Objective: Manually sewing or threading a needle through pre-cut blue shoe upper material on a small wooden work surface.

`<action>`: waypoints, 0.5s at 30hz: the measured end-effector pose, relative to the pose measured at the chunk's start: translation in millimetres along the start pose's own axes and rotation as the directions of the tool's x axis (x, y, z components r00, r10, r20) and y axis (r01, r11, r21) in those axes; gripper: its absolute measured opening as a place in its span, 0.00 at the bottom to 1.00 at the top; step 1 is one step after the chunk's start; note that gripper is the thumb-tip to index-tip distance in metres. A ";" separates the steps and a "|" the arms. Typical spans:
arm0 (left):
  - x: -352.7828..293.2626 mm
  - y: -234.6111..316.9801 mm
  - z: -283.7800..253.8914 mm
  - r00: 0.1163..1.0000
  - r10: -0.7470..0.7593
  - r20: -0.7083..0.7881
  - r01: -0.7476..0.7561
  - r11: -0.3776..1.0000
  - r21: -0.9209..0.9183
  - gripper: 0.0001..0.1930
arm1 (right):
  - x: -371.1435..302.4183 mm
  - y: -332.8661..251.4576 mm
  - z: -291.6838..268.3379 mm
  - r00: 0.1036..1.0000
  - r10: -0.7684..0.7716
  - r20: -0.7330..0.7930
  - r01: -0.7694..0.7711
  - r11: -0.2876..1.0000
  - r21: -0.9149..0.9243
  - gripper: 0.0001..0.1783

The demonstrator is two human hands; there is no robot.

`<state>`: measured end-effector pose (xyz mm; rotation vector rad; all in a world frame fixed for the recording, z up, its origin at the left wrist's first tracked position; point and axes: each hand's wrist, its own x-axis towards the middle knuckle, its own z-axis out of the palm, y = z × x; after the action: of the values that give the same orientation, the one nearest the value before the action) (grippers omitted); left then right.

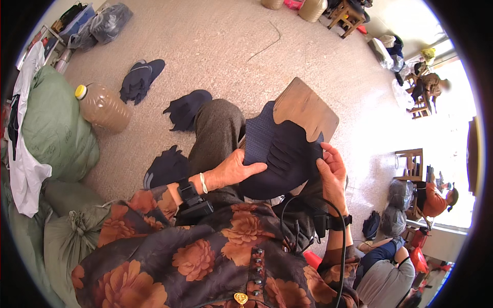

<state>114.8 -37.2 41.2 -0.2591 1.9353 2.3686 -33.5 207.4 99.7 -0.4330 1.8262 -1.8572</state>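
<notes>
Navy fabric piece [280,154] lies pinched between both hands' fingers [255,168].

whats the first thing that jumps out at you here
In the middle, the left hand and right hand grip a dark navy fabric piece stretched over a wooden form on the person's lap. More navy pieces lie scattered on the floor beyond the knee. At the left, a big brownish plastic jug with a yellow cap rests against green sacks.
</notes>
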 end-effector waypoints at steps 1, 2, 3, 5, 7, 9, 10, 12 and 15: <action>1.2 6.9 -4.5 0.999 0.032 0.013 -0.032 0.999 -0.005 0.13 | 2.8 -2.8 4.2 1.000 -0.024 0.001 0.024 1.000 0.004 0.24; 1.6 13.2 -8.1 0.998 0.053 0.022 -0.052 0.999 -0.008 0.12 | 4.8 -5.7 7.0 1.000 -0.025 -0.003 0.025 0.999 0.037 0.25; 2.2 19.0 -11.9 0.997 0.072 0.033 -0.071 0.997 -0.011 0.12 | 6.4 -7.3 9.0 1.000 -0.027 -0.007 0.027 0.997 0.071 0.25; 5.2 29.9 -19.8 0.996 0.052 0.068 -0.055 0.997 0.046 0.11 | 7.1 -7.7 10.1 0.999 -0.010 -0.032 0.014 0.992 0.122 0.25; 7.3 38.0 -22.4 0.997 0.006 0.074 -0.009 0.999 0.040 0.11 | 6.5 -2.0 9.5 0.999 0.053 -0.002 -0.048 0.919 0.392 0.24; 10.9 43.9 -18.6 0.991 0.056 0.118 -0.056 0.998 -0.011 0.15 | 9.0 8.5 8.7 0.963 0.268 0.023 -0.249 0.856 0.453 0.19; 13.1 46.4 -14.5 0.993 0.036 0.110 -0.037 0.999 0.003 0.14 | 6.3 15.2 10.1 0.973 0.216 0.083 -0.228 0.832 0.505 0.19; 18.7 49.9 -1.2 0.991 0.024 0.133 -0.027 0.999 0.025 0.14 | 0.2 23.8 9.3 0.950 0.297 0.093 -0.296 0.770 0.565 0.19; 22.5 54.9 22.6 0.980 0.181 0.084 -0.181 0.983 -0.015 0.12 | -1.7 26.9 3.7 0.964 0.230 0.132 -0.255 0.666 0.701 0.20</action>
<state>81.9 -27.4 94.7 0.0198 1.9897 2.4511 -26.8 205.8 73.4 0.0736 0.9291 -2.1488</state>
